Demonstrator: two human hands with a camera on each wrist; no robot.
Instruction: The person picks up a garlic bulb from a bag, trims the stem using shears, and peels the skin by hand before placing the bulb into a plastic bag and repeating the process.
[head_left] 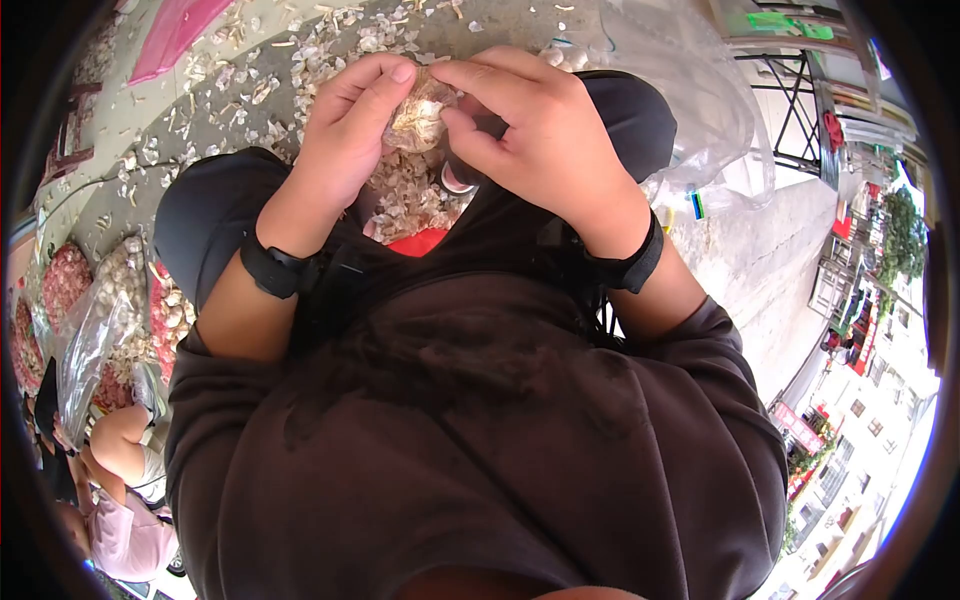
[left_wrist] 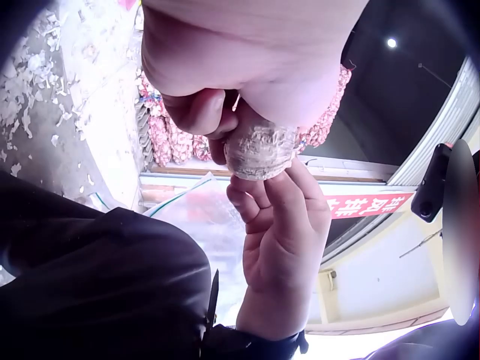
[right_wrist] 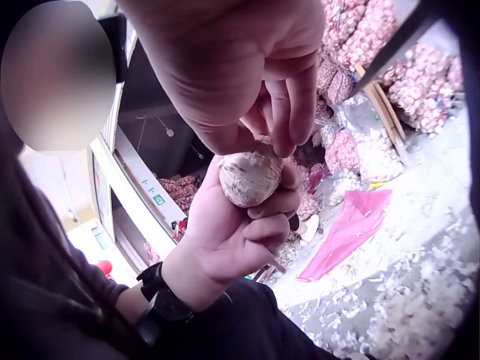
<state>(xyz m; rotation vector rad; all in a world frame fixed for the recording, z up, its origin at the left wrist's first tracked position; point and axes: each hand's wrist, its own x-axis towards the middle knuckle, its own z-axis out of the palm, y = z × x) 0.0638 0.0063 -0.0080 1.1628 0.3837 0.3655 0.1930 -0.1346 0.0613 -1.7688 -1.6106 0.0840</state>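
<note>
Left hand (head_left: 345, 140) cups garlic bulb (head_left: 418, 112) above the lap, fingers curled round it; right hand (head_left: 535, 135) pinches its papery skin at top. Step judged: peeling outer skin. Next move likely needs firm left grip while right fingertips (right_wrist: 289, 112) tear skin away.

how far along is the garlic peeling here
Done: loose garlic skins litter the ground, so peeling has gone on a while. In hand: the left hand grips a garlic bulb still in papery skin while the right hand pinches at it. Left: mesh sacks of garlic behind.
</note>
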